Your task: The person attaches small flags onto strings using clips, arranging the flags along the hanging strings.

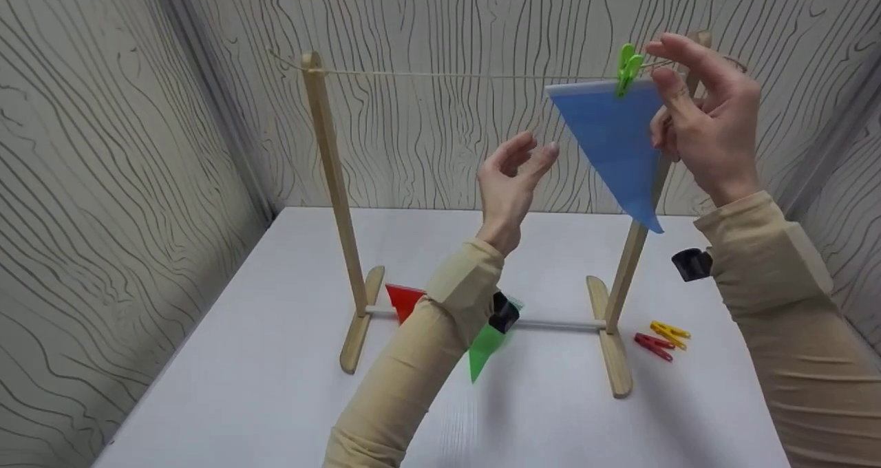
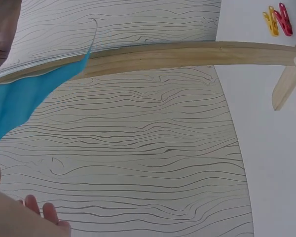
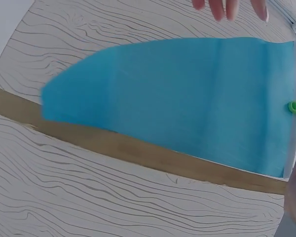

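Observation:
A blue triangular pennant point(image 1: 609, 137) hangs point down from the string point(image 1: 440, 76), its lower tip curling. A green clothespin point(image 1: 628, 69) clips its top edge to the string. Just right of that clothespin, my right hand point(image 1: 716, 110) is raised at the pennant's upper right corner, thumb and forefinger apart with nothing between them. To the left of the pennant, my left hand point(image 1: 509, 186) is held up with loosely bent fingers, apart from the cloth. The right wrist view shows the pennant point(image 3: 187, 103) broadside, with the left fingertips point(image 3: 232, 9) above it.
Two wooden posts point(image 1: 334, 193) on feet carry the string, joined low by a white bar point(image 1: 561, 324). A red pennant point(image 1: 402, 299) and a green pennant point(image 1: 487, 344) lie partly behind my left sleeve. Red point(image 1: 654, 346) and yellow point(image 1: 669, 332) clothespins lie by the right foot.

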`<state>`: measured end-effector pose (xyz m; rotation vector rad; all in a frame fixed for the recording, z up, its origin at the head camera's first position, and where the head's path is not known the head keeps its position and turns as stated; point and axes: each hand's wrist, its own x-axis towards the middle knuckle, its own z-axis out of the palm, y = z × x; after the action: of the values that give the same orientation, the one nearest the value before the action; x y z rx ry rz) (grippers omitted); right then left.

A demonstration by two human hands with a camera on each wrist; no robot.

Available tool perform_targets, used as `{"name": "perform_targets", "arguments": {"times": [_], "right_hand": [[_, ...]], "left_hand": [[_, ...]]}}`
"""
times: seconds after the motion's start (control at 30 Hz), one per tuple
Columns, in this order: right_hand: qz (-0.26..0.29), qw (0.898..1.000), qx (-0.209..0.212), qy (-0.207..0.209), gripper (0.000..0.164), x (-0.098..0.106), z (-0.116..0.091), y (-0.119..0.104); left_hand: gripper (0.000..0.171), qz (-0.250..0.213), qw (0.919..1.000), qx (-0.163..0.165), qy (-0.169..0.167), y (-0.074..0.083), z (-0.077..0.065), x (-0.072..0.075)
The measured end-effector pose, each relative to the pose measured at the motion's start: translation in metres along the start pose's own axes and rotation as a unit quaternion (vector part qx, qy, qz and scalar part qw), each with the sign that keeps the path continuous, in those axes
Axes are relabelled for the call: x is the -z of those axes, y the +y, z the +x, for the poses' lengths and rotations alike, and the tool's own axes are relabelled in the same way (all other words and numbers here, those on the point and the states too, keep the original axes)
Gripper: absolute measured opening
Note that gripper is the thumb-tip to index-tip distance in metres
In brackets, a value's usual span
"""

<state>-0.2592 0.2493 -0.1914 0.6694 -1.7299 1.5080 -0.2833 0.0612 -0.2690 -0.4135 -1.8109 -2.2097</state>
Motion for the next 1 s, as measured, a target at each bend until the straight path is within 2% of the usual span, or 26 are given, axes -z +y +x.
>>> {"name": "perform_targets", "arguments": {"times": [0.23, 0.5, 0.77, 1.0], "right_hand": [[0.091, 0.995, 0.041, 0.024, 0.032, 0.005, -0.017, 0.01], [0.134, 0.988, 0.052, 0.048, 0.03, 0.011, -0.044, 0.019], [0.156, 0.984, 0.055, 0.065, 0.029, 0.019, -0.074, 0.037], [0.172, 0.979, 0.041, 0.098, 0.029, 0.028, -0.106, 0.055]], "left_hand": [[0.05, 0.035, 0.9985, 0.04, 0.01, -0.02, -0.01, 0.019], [0.052, 0.048, 0.994, 0.096, 0.02, -0.046, -0.023, 0.042], [0.058, 0.076, 0.9811, 0.174, 0.04, -0.076, -0.041, 0.057], [0.063, 0.098, 0.9723, 0.207, 0.046, -0.105, -0.058, 0.072]]}}
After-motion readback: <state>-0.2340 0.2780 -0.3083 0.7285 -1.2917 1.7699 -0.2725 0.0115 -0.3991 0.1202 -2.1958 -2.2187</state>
